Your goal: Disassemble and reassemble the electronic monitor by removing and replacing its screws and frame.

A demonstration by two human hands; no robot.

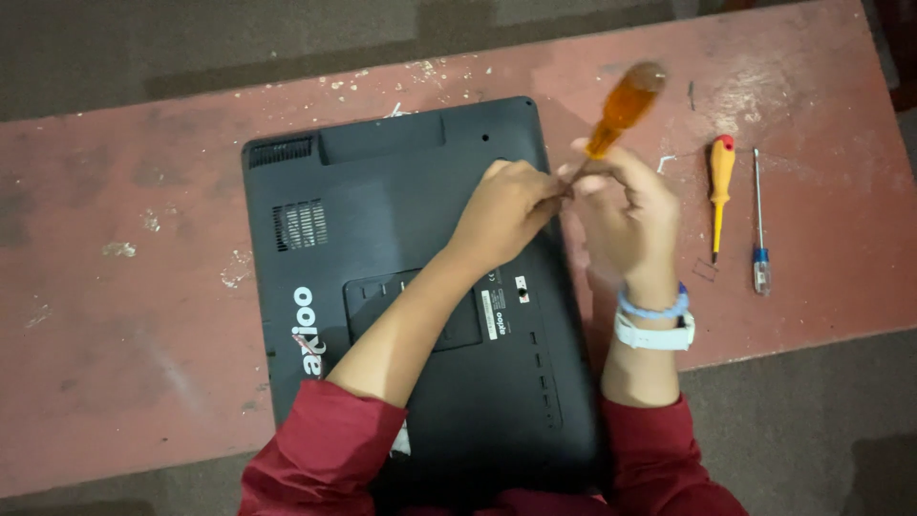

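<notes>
While the right hand [626, 205] clenches an amber-handled screwdriver [623, 108], left fingers [544, 191] pinch its tip above the upturned black laptop [382, 191].

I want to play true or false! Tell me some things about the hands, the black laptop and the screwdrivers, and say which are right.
1. The right hand holds a screwdriver with a clear orange handle. True.
2. The black laptop lies with its screen facing up. False: it is closed, with its vented underside up.
3. Two more tools lie on the worn red bench right of the hands: a yellow-handled screwdriver with a red cap and a thin metal screwdriver with a blue grip. True.
4. The left hand rests flat on the bench. False: it is over the laptop, meeting the right hand.
</notes>
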